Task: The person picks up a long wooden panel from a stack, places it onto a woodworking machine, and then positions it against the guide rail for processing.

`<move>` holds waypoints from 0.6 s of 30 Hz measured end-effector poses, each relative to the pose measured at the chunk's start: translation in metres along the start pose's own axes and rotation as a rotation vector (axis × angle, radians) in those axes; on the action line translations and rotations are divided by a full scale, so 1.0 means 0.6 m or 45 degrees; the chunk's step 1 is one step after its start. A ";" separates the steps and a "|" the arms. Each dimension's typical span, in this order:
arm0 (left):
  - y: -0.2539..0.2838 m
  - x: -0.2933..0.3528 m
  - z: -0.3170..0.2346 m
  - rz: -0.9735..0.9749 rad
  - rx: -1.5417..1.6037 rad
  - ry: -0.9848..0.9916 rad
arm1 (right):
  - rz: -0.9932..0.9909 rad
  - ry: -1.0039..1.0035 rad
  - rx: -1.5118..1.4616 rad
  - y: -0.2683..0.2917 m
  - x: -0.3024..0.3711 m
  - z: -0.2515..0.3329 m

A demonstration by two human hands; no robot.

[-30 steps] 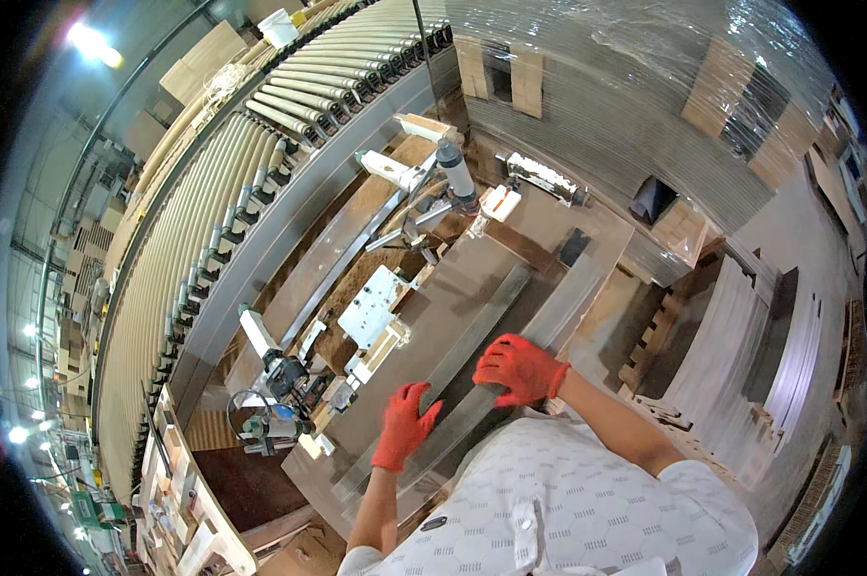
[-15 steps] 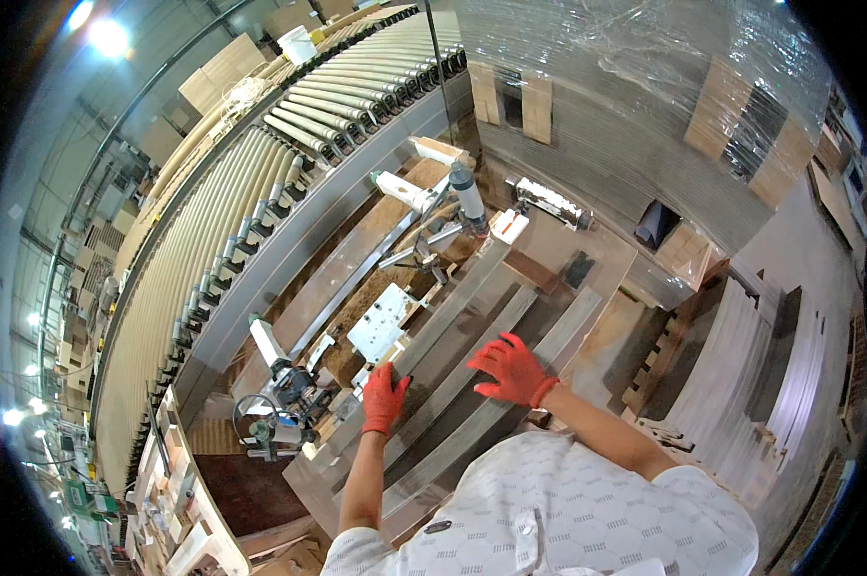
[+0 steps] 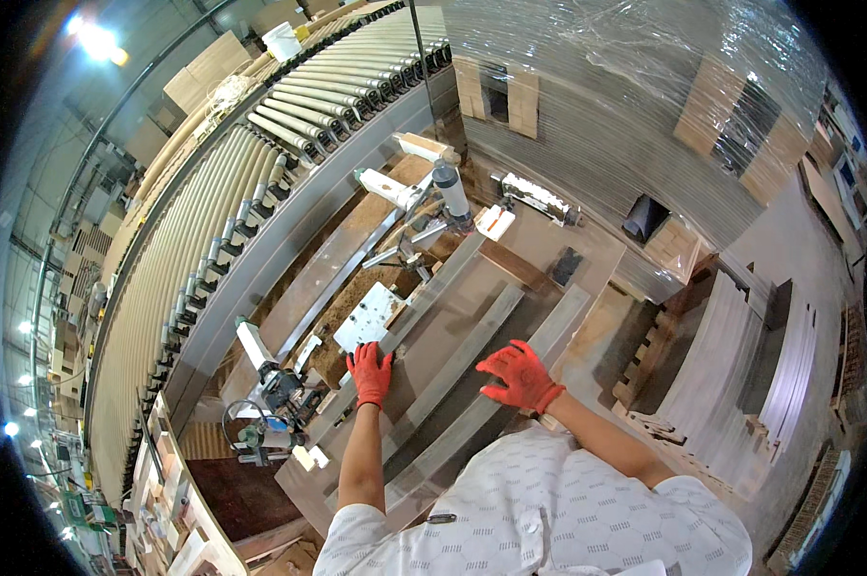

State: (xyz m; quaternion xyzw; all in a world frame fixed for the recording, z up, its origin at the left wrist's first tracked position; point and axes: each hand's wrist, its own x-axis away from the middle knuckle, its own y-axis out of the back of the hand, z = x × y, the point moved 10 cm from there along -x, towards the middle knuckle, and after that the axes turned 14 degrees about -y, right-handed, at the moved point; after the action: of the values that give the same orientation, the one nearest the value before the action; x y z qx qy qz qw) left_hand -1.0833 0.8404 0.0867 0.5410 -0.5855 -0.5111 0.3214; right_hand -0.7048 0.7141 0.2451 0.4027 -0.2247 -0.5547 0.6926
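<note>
That huge curved roller conveyor with pale metal rollers (image 3: 203, 240) hogs the whole left side, and the shrink-wrapped pallet stack of flat grey boards (image 3: 635, 106) fills the back right. In between sits your flat brown wooden workbench (image 3: 548, 245), with three long grey flat planks (image 3: 452, 360) lying side by side across it, running from near your body up toward the clamps. Your left hand in the red-orange glove (image 3: 370, 372) is spread flat, palm down, on the leftmost plank, just beside the small white perforated metal plate (image 3: 368, 319). Your right hand in the matching red glove (image 3: 520, 374) is also open, fingers splayed, resting on the rightmost one. Those planks look stiff but long and probably whippy at the ends, so I'd grip near the middle along both edges, not the tips.
</note>
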 end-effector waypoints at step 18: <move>0.044 -0.038 -0.030 0.125 -0.119 -0.012 | 0.599 0.456 0.462 -0.098 0.000 0.078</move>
State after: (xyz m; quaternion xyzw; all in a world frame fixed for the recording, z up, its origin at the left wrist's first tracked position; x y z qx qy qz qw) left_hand -1.0699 0.8551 0.1203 0.4937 -0.5883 -0.5240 0.3683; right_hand -0.7746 0.6959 0.2243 0.5474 -0.2815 -0.2513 0.7470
